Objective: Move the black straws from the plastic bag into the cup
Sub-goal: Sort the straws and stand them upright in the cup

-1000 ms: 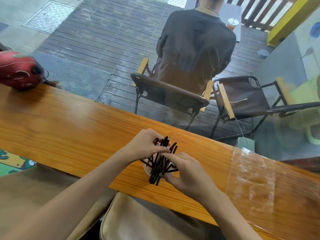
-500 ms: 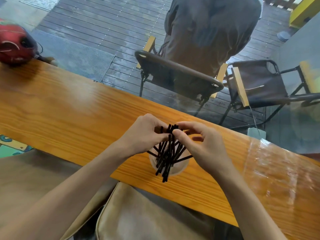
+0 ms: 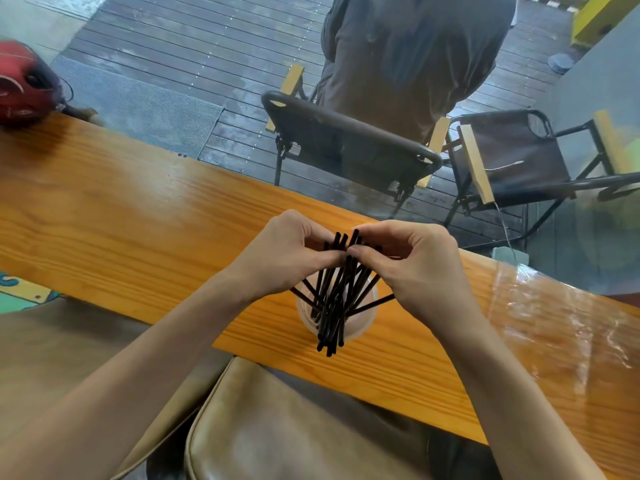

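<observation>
We have both hands over the cup, which stands on the wooden bench near its front edge. The black straws form a loose, splayed bundle: their lower ends sit in and around the cup's mouth, some poking out over the near rim, while their upper ends are gathered between our hands. Our left hand has its fingers pinched together on the upper part of the bundle, and our right hand meets it from the other side, thumb and fingers closed on the same upper ends. The clear plastic bag lies flat on the bench to the right, well apart from the cup; we cannot see any straws left in it. We judge the straws light, thin, fairly stiff and smooth, so they will likely slip and fan out if held loosely. Holding them near the top as one bunch, squeezed from both sides, seems best, and the light cup could tip.
</observation>
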